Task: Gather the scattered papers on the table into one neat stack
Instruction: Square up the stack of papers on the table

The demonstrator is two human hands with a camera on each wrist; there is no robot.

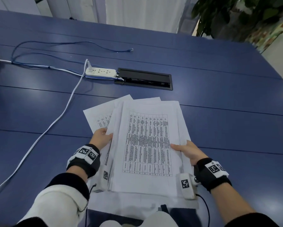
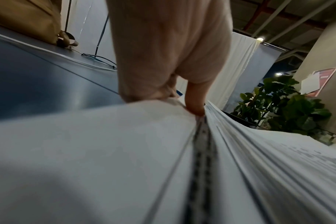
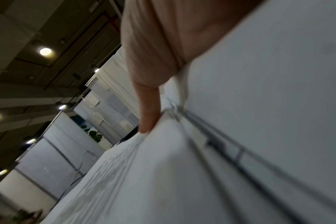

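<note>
Squaring is under way: the papers (image 1: 147, 141) are clamped at both edges by the left hand (image 1: 102, 138) and right hand (image 1: 189, 150); stray far-left sheets must be tapped flush next.

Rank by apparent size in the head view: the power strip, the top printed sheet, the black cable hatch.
1. top printed sheet, though nearness to the camera enlarges it
2. black cable hatch
3. power strip
</note>
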